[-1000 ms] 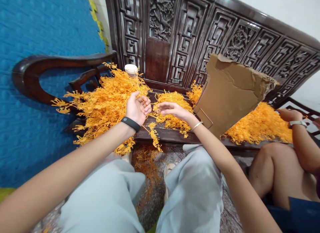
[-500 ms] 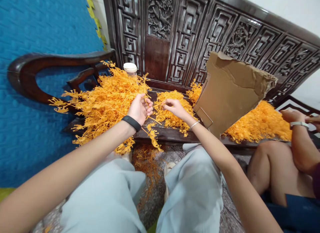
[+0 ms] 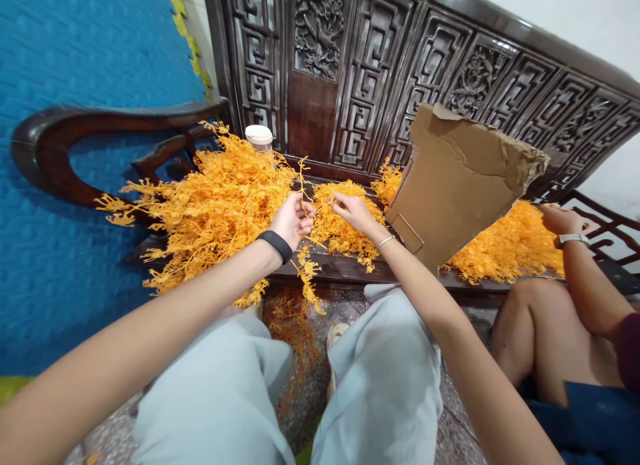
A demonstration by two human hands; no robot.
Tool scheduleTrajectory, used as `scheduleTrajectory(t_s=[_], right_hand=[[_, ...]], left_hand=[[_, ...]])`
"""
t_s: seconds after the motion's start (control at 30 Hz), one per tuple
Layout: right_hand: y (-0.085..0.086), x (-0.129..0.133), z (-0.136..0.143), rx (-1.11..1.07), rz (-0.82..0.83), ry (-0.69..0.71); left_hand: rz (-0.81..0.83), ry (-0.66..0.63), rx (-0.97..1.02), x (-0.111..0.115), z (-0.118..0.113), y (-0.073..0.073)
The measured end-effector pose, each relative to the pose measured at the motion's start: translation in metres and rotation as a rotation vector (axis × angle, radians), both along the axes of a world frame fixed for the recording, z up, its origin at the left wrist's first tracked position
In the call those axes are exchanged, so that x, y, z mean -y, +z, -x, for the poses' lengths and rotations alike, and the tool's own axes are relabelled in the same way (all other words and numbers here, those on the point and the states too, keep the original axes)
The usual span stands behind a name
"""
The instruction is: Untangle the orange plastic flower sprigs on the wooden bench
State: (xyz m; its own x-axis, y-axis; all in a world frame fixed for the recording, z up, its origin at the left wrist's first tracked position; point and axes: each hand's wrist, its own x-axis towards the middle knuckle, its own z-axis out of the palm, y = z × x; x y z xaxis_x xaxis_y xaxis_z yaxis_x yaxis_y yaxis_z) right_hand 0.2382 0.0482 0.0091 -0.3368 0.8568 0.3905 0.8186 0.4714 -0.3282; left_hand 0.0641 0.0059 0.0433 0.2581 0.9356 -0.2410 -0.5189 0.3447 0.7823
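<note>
My left hand [image 3: 294,218] is closed around a thin orange plastic sprig [image 3: 309,278], whose branched pieces hang below the palm and whose thin tip rises above the fingers. Close on its right, my right hand [image 3: 354,212] has thumb and fingertips pinched together; whatever is between them is too small to make out. A large heap of orange branched plastic pieces [image 3: 220,205] lies to the left of my left hand. Behind and below my right hand is a smaller orange pile [image 3: 345,228] on the dark wooden bench [image 3: 340,268].
A cardboard sheet [image 3: 460,178] stands tilted on the bench, with another orange pile [image 3: 505,252] beyond it. A white-lidded jar [image 3: 259,137] is behind the left heap. At right, another person's hand [image 3: 563,218] is near that pile. Orange scraps [image 3: 295,338] litter the floor.
My left hand has moved slightly right with the sprig, closer to my right hand. The sprig's tip now stands more upright. The other person's hand has shifted left.
</note>
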Motion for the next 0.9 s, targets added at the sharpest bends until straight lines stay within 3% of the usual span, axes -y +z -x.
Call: scheduleTrajectory(t_s=[0.17, 0.53, 0.63, 0.73, 0.8, 0.9], right_hand=[[0.008, -0.006, 0.011, -0.019, -0.082, -0.112], [0.009, -0.015, 0.022, 0.236, -0.172, -0.228], [0.008, -0.024, 0.005, 0.164, -0.123, -0.336], [0.003, -0.030, -0.033, -0.014, -0.068, -0.512], [-0.005, -0.032, -0.059, -0.101, -0.094, -0.495], [-0.022, -0.032, -0.080, -0.157, 0.005, -0.447]], left_hand=[[-0.026, 0.039, 0.030, -0.004, -0.003, 0.003], [0.026, 0.112, 0.109, -0.005, -0.011, 0.008], [0.054, 0.116, 0.115, 0.002, -0.010, 0.011], [-0.007, 0.073, 0.139, 0.010, -0.003, 0.016], [-0.086, 0.026, 0.152, 0.011, 0.004, 0.017], [-0.116, -0.001, 0.163, 0.005, 0.015, 0.013]])
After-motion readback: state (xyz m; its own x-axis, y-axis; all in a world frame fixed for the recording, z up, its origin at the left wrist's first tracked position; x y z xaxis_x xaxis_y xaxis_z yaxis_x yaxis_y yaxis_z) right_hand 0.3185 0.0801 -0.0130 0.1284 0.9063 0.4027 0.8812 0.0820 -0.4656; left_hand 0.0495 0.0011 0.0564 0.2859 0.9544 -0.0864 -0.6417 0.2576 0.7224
